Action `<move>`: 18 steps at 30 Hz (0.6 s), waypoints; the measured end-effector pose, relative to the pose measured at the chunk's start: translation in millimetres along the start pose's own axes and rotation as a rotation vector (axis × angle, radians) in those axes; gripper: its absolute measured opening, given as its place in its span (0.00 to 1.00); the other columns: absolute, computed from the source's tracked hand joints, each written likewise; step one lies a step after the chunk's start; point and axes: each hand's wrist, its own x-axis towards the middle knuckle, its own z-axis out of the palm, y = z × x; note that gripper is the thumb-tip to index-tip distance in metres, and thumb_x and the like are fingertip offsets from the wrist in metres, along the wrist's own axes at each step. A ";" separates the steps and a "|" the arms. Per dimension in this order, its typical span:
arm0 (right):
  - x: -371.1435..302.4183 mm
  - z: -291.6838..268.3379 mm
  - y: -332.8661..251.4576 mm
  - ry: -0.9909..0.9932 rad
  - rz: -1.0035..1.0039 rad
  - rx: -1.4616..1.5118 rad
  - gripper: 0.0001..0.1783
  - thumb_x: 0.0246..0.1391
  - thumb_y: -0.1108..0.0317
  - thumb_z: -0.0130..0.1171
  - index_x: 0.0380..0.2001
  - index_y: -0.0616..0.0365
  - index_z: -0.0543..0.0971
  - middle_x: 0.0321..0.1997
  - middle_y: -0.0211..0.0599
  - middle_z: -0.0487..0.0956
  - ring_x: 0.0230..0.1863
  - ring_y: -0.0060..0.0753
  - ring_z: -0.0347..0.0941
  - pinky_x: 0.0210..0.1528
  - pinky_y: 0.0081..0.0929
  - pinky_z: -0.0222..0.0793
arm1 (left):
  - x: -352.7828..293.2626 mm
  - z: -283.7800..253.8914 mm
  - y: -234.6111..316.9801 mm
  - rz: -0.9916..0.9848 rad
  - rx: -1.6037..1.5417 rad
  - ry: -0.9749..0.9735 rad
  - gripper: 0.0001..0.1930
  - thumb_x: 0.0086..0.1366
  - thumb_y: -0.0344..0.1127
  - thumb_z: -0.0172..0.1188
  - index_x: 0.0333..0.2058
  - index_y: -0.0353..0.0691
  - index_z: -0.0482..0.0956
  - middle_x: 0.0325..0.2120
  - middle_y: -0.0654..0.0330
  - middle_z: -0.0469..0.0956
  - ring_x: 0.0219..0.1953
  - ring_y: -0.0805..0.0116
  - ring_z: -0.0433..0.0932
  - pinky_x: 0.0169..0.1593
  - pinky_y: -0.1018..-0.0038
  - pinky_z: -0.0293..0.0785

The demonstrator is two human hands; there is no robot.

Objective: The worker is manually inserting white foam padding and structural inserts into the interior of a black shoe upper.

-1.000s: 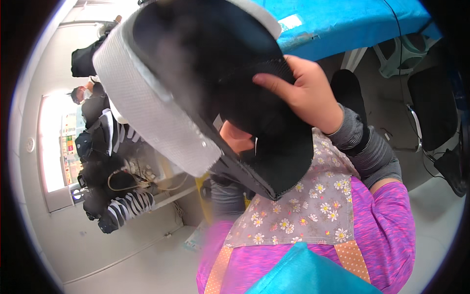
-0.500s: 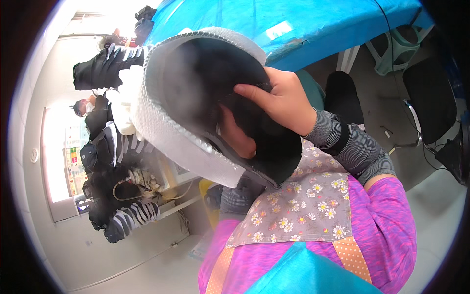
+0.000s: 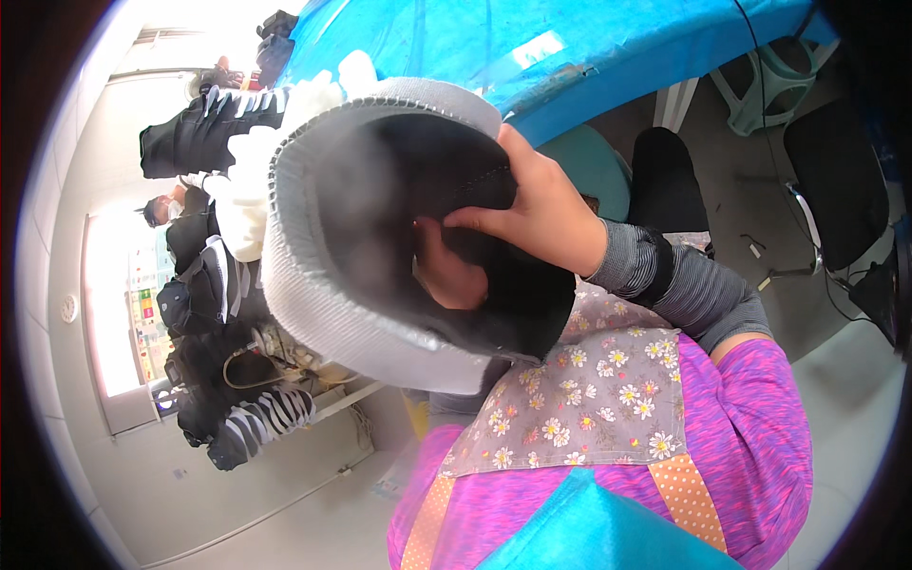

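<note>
In front of me is a shoe upper (image 3: 370, 180), with pale grey ribbed fabric outside, a black lining inside and a stitched edge along its rim. My right hand (image 3: 556, 214) grips its right side, thumb on the black lining and the other fingers partly hidden behind. My left hand (image 3: 451, 271) shows within the black opening, its thumb close to the right thumb. The rest of that hand is hidden by the upper, so its full hold cannot be seen. A hazy smear covers part of the black lining.
A table with a blue cover (image 3: 427, 47) stands ahead. Along the left are stacked black shoe uppers with white strips (image 3: 256, 418), white pieces (image 3: 249, 180) and a machine (image 3: 275, 351). At right are a green stool (image 3: 774, 90) and black chair (image 3: 836, 190). Another person (image 3: 169, 207) is far left.
The shoe upper has shifted slightly lower and tilted. My thumbs have come closer together on the black lining, my right hand moving a little down and to the left.
</note>
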 end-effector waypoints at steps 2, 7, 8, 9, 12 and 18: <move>0.2 4.6 11.8 0.201 -0.208 -0.056 0.38 0.38 0.61 0.78 0.49 0.62 0.67 0.45 0.52 0.73 0.47 0.57 0.73 0.45 0.38 0.72 | 2.6 2.8 1.8 -0.097 -0.017 0.014 0.28 0.75 0.54 0.41 0.61 0.37 0.66 0.60 0.55 0.70 0.61 0.61 0.69 0.64 0.64 0.65; -16.5 -22.5 47.2 0.414 -0.705 -0.322 0.27 0.40 0.67 0.76 0.41 0.58 0.72 0.41 0.43 0.70 0.39 0.46 0.68 0.42 0.38 0.67 | -1.2 -57.2 0.5 0.379 0.693 -0.485 0.23 0.71 0.40 0.51 0.61 0.37 0.67 0.55 0.55 0.73 0.57 0.61 0.72 0.62 0.66 0.68; -36.4 -30.9 79.9 -0.006 -0.400 -0.293 0.21 0.45 0.63 0.72 0.39 0.59 0.74 0.42 0.43 0.72 0.41 0.46 0.70 0.44 0.41 0.68 | -2.5 -67.9 0.8 0.593 1.033 -0.706 0.23 0.68 0.34 0.55 0.61 0.37 0.67 0.53 0.55 0.75 0.56 0.61 0.73 0.62 0.66 0.68; -49.3 -14.1 72.7 -0.063 0.103 0.561 0.21 0.48 0.62 0.67 0.43 0.60 0.77 0.45 0.43 0.75 0.46 0.44 0.72 0.49 0.42 0.68 | -9.0 -47.9 7.8 0.397 0.892 -0.623 0.19 0.64 0.27 0.55 0.55 0.36 0.74 0.52 0.54 0.77 0.53 0.56 0.76 0.58 0.65 0.72; -55.5 -17.1 54.8 -0.241 -0.070 0.266 0.21 0.48 0.62 0.66 0.44 0.60 0.77 0.46 0.42 0.76 0.47 0.44 0.73 0.51 0.42 0.68 | -19.1 -23.4 18.8 0.500 1.066 -0.638 0.18 0.62 0.23 0.55 0.51 0.35 0.77 0.51 0.52 0.78 0.53 0.55 0.76 0.58 0.65 0.71; -58.6 -47.0 -0.7 -0.526 -0.577 -0.625 0.21 0.49 0.64 0.64 0.48 0.58 0.77 0.48 0.41 0.77 0.50 0.42 0.74 0.55 0.41 0.67 | -34.2 0.9 18.5 0.272 1.018 -0.617 0.22 0.55 0.22 0.62 0.51 0.35 0.76 0.49 0.49 0.78 0.53 0.55 0.76 0.58 0.67 0.70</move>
